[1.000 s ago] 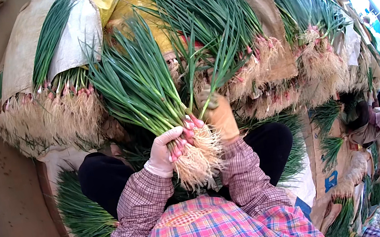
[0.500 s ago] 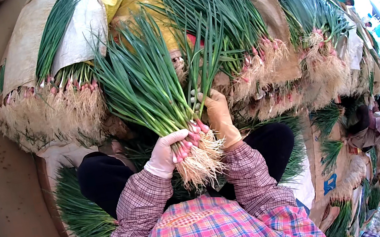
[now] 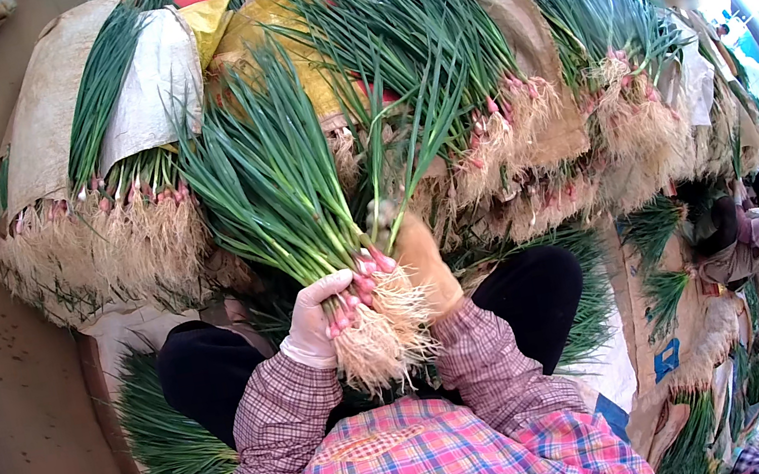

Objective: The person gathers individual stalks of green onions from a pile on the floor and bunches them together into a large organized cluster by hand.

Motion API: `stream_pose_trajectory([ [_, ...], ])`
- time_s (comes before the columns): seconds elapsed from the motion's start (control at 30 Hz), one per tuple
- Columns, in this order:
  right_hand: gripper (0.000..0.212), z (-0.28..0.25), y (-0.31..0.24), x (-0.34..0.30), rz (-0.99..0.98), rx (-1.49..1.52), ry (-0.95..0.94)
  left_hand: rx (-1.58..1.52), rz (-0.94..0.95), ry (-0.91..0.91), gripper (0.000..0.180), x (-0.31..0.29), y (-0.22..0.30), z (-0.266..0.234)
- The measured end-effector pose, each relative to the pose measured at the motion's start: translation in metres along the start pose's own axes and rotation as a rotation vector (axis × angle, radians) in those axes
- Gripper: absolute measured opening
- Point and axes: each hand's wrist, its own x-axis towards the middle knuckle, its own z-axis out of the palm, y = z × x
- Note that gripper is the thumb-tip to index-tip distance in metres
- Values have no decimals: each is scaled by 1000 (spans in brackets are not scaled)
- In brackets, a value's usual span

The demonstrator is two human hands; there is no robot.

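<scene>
A bunch of spring onions (image 3: 290, 192) with long green leaves, pink bulbs and pale stringy roots stands before my lap, leaves pointing away from me. My left hand (image 3: 314, 325), in a white glove, is closed round the stems just above the bulbs, thumb across the front. At the right side of the bunch is my right hand (image 3: 423, 265) in a tan glove. Its fingers are curled against a few stalks there and slightly blurred. The roots (image 3: 381, 333) hang between my two wrists.
Stacked spring onions (image 3: 144, 223), roots toward me, line the far side, partly covered by sacks (image 3: 148, 85). More leaves (image 3: 164, 427) lie by my left knee and to the right. Another person (image 3: 754, 232) sits at the far right. Bare floor (image 3: 14, 352) runs along the left.
Both hands and the bunch have shifted slightly left within the picture. My right hand's fingers are now more blurred against the stalks. The grip of my left hand looks the same.
</scene>
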Motion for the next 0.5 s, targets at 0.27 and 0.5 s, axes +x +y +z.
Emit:
stream_pose_trajectory([
  [0.27,24,-27,-9,-5,-359,-1708,-85,-488,372,-683,35,-12,10,13],
  [0.5,15,-42,-105,37,-1095,-2208,513,-226,224,-288,73,6,-3,-18],
])
